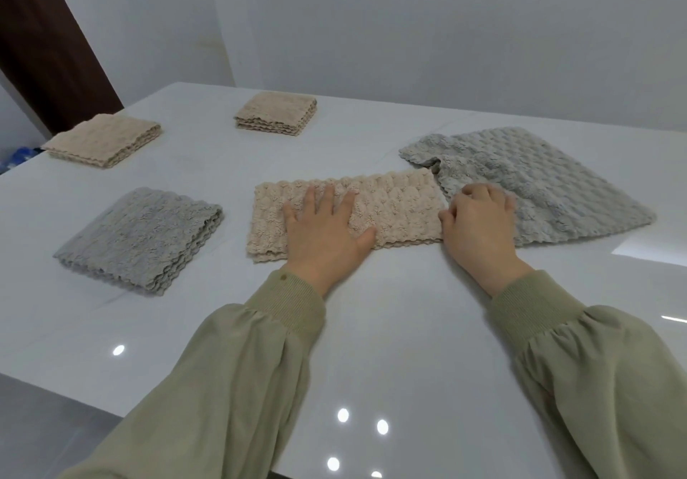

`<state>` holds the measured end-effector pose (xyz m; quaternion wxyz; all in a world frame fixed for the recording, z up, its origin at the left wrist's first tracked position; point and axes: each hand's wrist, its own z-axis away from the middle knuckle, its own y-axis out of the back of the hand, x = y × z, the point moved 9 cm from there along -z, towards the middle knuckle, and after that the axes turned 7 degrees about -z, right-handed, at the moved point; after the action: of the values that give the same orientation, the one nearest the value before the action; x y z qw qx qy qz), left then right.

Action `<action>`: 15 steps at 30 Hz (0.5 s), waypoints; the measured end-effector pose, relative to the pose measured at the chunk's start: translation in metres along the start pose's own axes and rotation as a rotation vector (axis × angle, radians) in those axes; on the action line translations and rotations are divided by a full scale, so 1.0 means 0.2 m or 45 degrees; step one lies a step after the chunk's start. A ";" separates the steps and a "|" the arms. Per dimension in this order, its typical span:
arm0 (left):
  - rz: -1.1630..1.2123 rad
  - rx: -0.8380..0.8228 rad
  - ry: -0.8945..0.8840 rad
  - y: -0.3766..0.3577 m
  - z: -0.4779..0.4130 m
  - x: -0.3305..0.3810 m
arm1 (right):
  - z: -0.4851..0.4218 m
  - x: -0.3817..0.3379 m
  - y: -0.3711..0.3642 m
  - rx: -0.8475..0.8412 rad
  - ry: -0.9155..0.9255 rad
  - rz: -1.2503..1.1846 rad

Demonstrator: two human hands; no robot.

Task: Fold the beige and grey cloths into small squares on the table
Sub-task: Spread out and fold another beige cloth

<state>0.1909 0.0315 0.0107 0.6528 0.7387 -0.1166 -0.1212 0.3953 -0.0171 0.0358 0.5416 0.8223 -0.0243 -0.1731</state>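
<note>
- The beige cloth (401, 211) lies at the table's middle, folded into a long strip that runs from 9 to 3 o'clock. It looks soft, light and thick, with a bumpy pile and scalloped edges. It should bend without resistance but may spring open unless pressed.
- The left hand (327, 233) lies flat on the strip's left half with its fingers spread, pinning it down.
- The right hand (477, 222) has its fingers curled at the strip's right end. I cannot tell whether they pinch that end or only rest there.
- The best hold is probably that free right end, taking all layers together and carrying them over toward 9 o'clock.
- The grey cloth (557, 196) lies unfolded at 2 o'clock, touching the strip's end, with one corner turned over.
- A folded grey square (141, 237) sits at 9 o'clock, a folded beige square (102, 140) at 10 and a second beige square (277, 114) at 11.
- The white table (371, 311) is glossy, so the cloths may slide on it.
</note>
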 end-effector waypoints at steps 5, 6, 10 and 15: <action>0.000 -0.005 0.009 0.00 0.00 0.00 | -0.01 0.04 0.01 -0.025 -0.061 -0.056; 0.001 -0.004 0.009 0.00 0.00 0.00 | -0.01 0.03 0.00 -0.046 -0.042 -0.065; 0.019 -0.001 0.006 0.00 0.00 0.00 | -0.02 0.02 -0.01 -0.043 0.000 -0.159; 0.033 0.014 -0.031 0.03 0.02 0.01 | -0.03 0.04 0.02 0.022 -0.042 -0.315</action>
<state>0.1917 0.0261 0.0154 0.6487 0.7392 -0.1350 -0.1211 0.4060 -0.0147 0.0388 0.5084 0.8207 0.0671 -0.2519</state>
